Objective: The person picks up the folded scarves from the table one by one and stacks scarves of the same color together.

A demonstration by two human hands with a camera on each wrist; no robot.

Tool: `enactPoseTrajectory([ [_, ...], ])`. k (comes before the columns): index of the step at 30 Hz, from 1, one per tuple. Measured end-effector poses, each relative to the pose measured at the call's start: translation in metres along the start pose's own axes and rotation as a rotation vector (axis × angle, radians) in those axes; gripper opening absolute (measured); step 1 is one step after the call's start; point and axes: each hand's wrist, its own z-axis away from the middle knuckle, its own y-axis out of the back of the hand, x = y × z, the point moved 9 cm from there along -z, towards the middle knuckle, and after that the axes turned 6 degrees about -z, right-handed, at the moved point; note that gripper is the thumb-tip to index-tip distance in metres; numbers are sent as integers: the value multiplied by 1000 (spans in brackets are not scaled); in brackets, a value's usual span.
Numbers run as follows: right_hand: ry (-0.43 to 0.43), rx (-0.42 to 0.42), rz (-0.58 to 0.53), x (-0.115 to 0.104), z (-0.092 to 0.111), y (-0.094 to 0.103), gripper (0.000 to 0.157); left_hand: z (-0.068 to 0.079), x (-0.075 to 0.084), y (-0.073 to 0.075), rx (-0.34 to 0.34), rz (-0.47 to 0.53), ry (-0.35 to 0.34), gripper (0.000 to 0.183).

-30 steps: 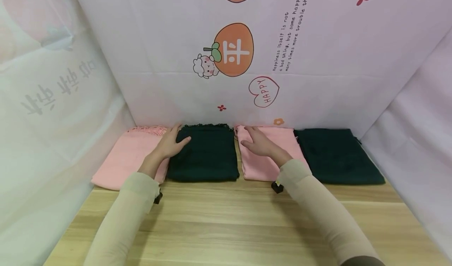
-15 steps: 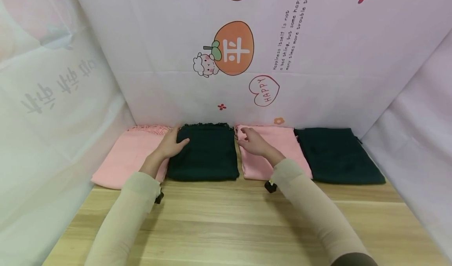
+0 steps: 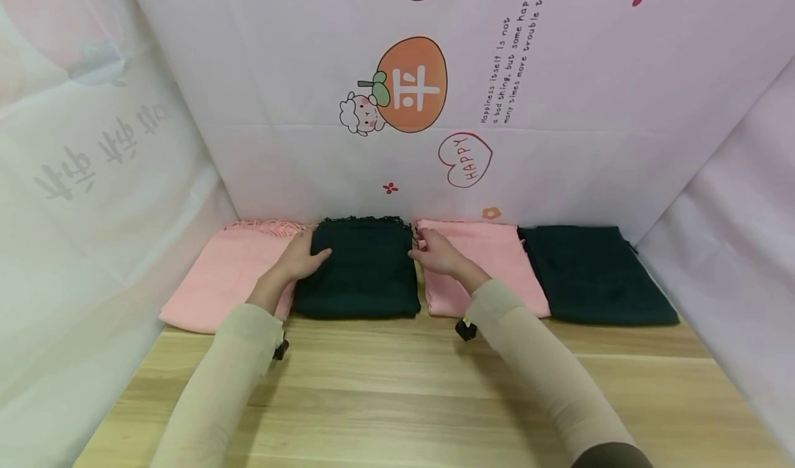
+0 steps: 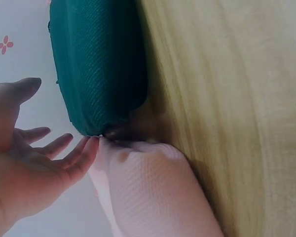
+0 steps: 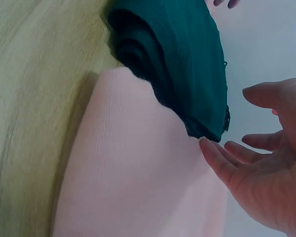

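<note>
Side by side lie folded fringed scarves: a pink one (image 3: 217,275) at far left, a dark green one (image 3: 366,278), another pink one (image 3: 491,254), and a second dark green one (image 3: 590,275) at right. My left hand (image 3: 297,257) is at the seam between the left pink scarf and the inner green one. In the left wrist view its fingertips touch near where they meet, thumb spread away. My right hand (image 3: 437,254) is over the left edge of the right pink scarf, beside the green one. The right wrist view shows its fingers (image 5: 217,160) extended at the seam.
A wooden table (image 3: 373,392) lies under the scarves. White printed cloth (image 3: 298,130) rises right behind them, with more cloth on the left (image 3: 93,247) and right sides. Dark wrist devices (image 3: 466,329) hang below both sleeves.
My right hand has moved left across the pink scarf toward the inner green one, its fingers drawing in a little. My left hand has shifted only slightly. The scarves lie as before.
</note>
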Motion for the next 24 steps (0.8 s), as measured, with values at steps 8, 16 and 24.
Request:
enactPoseTrajectory([
  [8, -7, -31, -47, 4, -6, -10, 53, 1, -2, -5, -27, -9, 26, 78],
  [16, -97, -30, -65, 16, -9, -18, 67, 0, -6, -7, -29, -1, 40, 78],
  [24, -137, -49, -93, 18, -11, -24, 73, -1, -14, -13, -60, 2, 88, 79],
])
